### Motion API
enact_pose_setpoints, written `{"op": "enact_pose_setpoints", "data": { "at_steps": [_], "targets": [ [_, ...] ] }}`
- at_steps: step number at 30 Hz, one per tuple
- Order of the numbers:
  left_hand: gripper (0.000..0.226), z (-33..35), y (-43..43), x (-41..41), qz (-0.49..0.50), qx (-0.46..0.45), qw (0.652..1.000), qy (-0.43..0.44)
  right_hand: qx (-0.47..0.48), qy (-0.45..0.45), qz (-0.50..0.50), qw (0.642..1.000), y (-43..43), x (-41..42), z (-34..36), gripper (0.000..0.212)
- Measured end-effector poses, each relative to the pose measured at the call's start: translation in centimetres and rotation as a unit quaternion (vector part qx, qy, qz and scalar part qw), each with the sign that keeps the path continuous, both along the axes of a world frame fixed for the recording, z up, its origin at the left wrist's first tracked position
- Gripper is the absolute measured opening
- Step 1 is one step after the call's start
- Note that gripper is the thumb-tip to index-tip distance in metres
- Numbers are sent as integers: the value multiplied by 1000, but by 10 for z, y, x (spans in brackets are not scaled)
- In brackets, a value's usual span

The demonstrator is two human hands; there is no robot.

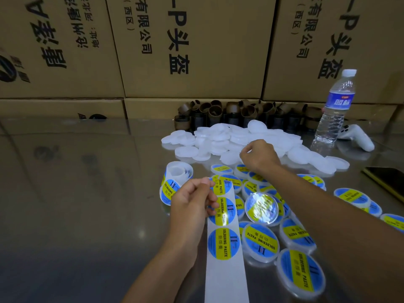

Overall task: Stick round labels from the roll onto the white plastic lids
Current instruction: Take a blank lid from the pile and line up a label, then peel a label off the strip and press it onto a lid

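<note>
Label strip (227, 278) at tabletop front edge, left hand (192, 202) pinching; right hand (260, 157) curled on blank lids (218, 136), grip unclear; slack strip may crease

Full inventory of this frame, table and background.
Brown cardboard boxes: several, stacked behind grey table.
Dark cardboard tube cores: many, table back.
Plain white plastic lids: many, heaped centre.
Blue-yellow labelled lids: many, near right.
Roll of round blue-yellow labels: one, left of lids.
White backing strip: one, carries three labels.
Clear water bottle: one, back right.
White game controller: one, beside bottle.
Dark phone: one, right edge.
Left hand: pinches strip.
Right hand: at plain lids, grip unclear.
</note>
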State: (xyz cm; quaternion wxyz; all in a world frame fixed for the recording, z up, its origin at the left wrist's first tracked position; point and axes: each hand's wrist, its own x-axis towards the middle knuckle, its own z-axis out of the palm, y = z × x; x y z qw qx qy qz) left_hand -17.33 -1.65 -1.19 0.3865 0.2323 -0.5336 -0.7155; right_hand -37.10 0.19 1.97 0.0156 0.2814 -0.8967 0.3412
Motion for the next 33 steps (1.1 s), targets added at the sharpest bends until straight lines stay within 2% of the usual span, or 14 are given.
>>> {"op": "enact_pose_setpoints", "data": {
  "at_steps": [3,9,11,14,18,22,28,33],
  "targets": [
    [22,-1,-1,-2,0,4,1000,5,36,8,-5,999,-14,-13,-3,27],
    [21,-2,-1,-1,0,-7,1000,5,160,37,-1,986,-33,-23,-11,60],
    [22,-2,-1,-1,-3,-10,1000,3,160,28,-1,987,-35,-25,-13,63],
    [21,-2,-2,-1,-1,-6,1000,2,112,20,-1,994,-34,-27,-12,50],
    [22,-3,-3,-1,0,-2,1000,1,-52,-21,36,998,-25,-24,-5,14],
    [23,-3,-5,-1,-6,5,1000,1,-185,-15,82,979,-3,0,11,6],
    [31,-1,-7,1,-44,36,998,6,-315,9,192,929,58,78,21,24],
    [51,3,-5,1,-95,57,994,-3,-304,140,204,920,84,124,-4,31]
  ]
}}
